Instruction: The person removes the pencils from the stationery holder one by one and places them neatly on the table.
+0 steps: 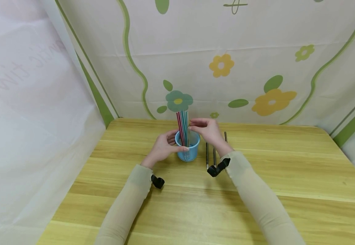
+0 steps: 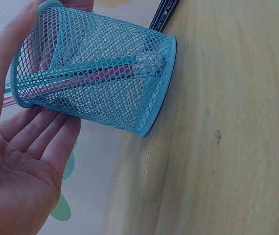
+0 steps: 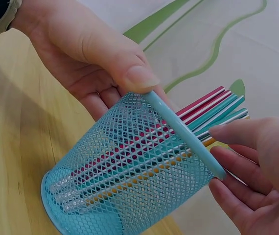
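Between my two hands, the blue mesh cup [image 1: 188, 149] is standing on the wooden table [image 1: 288, 177]. I am gripping its side with my left hand [image 1: 163, 148] while my right hand [image 1: 209, 132] is pinching the striped pencils [image 1: 183, 127] inside; black pencils [image 1: 207, 154] are lying just beside my right wrist.

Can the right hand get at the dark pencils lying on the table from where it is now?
Probably yes. The dark pencils lie bare on the table, just beside the right hand, which is at the striped pencils in the blue mesh cup; nothing covers them.

A makeshift tabletop booth: a wooden table [image 1: 288, 177] enclosed by flower-printed cloth [image 1: 257, 51] on all sides.
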{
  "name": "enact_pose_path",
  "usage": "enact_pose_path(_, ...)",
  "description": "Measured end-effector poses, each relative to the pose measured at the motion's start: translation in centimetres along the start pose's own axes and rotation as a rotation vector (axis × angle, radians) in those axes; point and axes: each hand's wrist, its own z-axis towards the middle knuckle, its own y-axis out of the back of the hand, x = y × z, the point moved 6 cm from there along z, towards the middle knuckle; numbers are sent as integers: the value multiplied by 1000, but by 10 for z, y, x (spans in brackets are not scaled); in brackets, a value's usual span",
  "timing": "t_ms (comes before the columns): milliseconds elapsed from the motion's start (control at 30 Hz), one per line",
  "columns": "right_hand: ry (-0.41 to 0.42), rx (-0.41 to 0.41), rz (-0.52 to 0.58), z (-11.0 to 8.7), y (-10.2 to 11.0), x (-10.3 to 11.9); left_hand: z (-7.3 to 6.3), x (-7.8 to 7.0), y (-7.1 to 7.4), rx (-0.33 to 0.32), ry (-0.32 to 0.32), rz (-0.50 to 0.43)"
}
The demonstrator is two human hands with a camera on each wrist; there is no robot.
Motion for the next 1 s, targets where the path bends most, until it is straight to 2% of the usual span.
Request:
enact_pose_path(833,-1,-21,31,1,-6,-2,-2,-6,-1,-1,18,21)
enact_pose_path(933,-9,-17,36,1,-6,-2,-1,-5,-1,2,16,33)
enact_pose_path(1000,-12,-16,38,0,-6,-2,2,2,-1,1,17,37)
